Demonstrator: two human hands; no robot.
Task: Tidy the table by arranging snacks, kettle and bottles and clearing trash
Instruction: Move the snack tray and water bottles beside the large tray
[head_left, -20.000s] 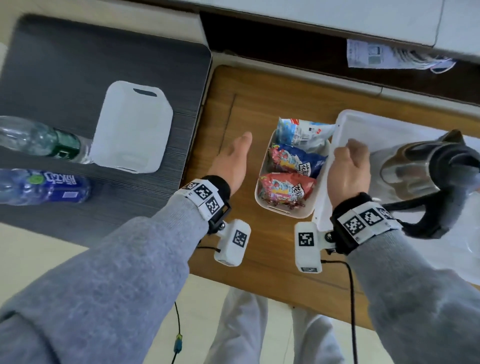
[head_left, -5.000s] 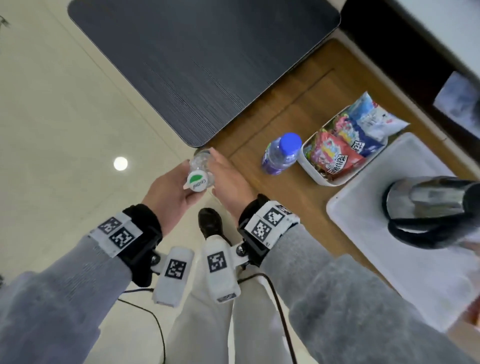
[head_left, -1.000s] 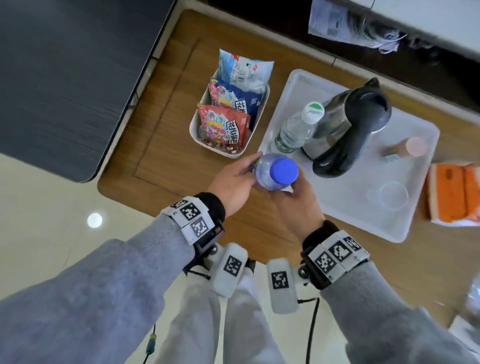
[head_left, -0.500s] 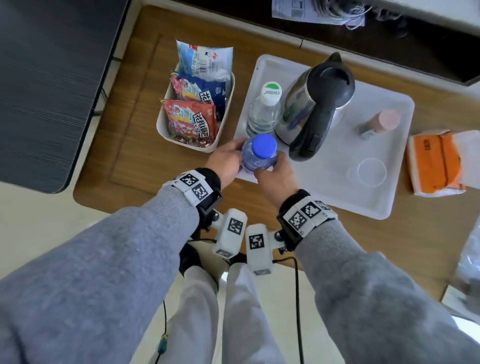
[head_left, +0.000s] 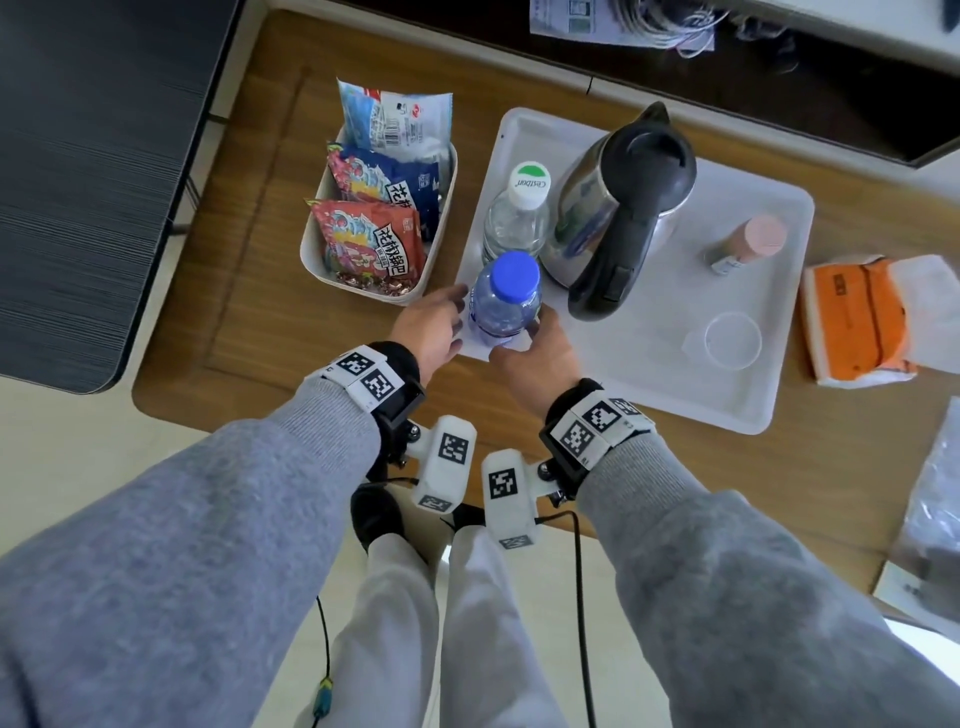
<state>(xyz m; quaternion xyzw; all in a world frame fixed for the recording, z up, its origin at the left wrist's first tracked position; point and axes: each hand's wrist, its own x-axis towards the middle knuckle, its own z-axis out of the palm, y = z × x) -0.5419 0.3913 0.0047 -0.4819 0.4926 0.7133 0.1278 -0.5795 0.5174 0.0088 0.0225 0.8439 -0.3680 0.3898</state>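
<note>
At the near left corner of the white tray (head_left: 727, 410): one blue-capped bottle (head_left: 506, 296), upright, standing on the tray surface. Right hand (head_left: 530, 353) has thumb and fingers curled round its lower body; left hand (head_left: 431, 327) lies beside it with fingers extended, the tips touching or just short of the bottle's side, which of the two cannot be told.

Directly behind it: one clear bottle with a white and green cap (head_left: 517, 213), upright, on the same tray. Beside that: one steel kettle with black lid and handle (head_left: 618, 208). Further right on the tray: a small pink-capped container (head_left: 748, 244) and a clear plastic cup (head_left: 732, 340).

Left of the tray, on the wooden table (head_left: 249, 291): a white bin (head_left: 317, 260) holding three snack packets (head_left: 371, 239), stood in a row.

Right of the tray: an orange tissue pack (head_left: 857, 317); a clear plastic bag (head_left: 935, 519) at the table's right edge.

Status, by judgement: snacks, kettle and both bottles appear placed; the bag and any remaining trash are outstanding.
</note>
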